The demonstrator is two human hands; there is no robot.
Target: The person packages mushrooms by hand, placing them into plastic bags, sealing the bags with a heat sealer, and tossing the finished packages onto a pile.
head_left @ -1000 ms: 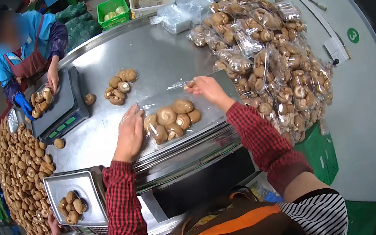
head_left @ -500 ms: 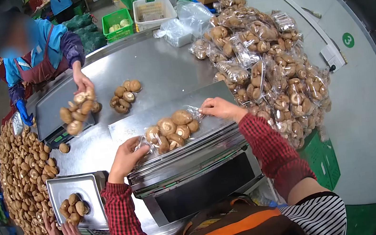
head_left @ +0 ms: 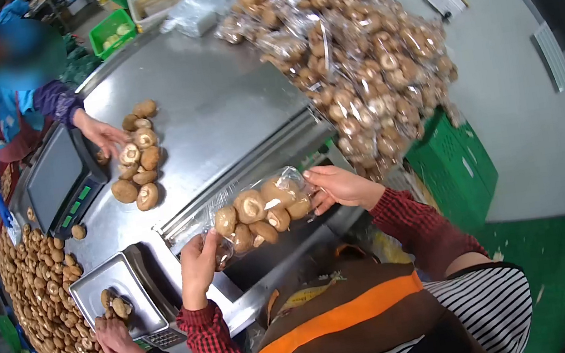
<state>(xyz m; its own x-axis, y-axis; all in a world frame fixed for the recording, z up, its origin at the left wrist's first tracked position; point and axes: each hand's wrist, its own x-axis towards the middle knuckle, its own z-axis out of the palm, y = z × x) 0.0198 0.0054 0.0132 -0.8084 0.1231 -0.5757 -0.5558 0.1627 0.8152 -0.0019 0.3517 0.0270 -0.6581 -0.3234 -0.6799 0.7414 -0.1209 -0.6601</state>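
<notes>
A clear-wrapped pack of brown mushrooms (head_left: 250,206) hangs between my two hands, in front of the metal wrapping machine (head_left: 251,155). My left hand (head_left: 199,264) grips its left end, thumb on top. At the right end, my right hand (head_left: 338,189) pinches the film with thumb and fingers. Several mushrooms show caps and pale stems through the plastic. Beyond the pack, a loose group of mushrooms (head_left: 139,157) lies on the steel table (head_left: 206,93), with a co-worker's hand (head_left: 101,132) touching it.
A big heap of bagged mushrooms (head_left: 360,57) covers the table's right side. Loose mushrooms (head_left: 44,304) are piled at left. Two scales, one dark (head_left: 63,180) and one with a steel tray (head_left: 105,279), stand there; another person's hands (head_left: 117,338) are at the tray. A green crate (head_left: 451,167) sits below right.
My hands have lifted the mushroom pack off the machine's plate and toward me. The co-worker's mushrooms are now down on the table. My view has turned to the right.
</notes>
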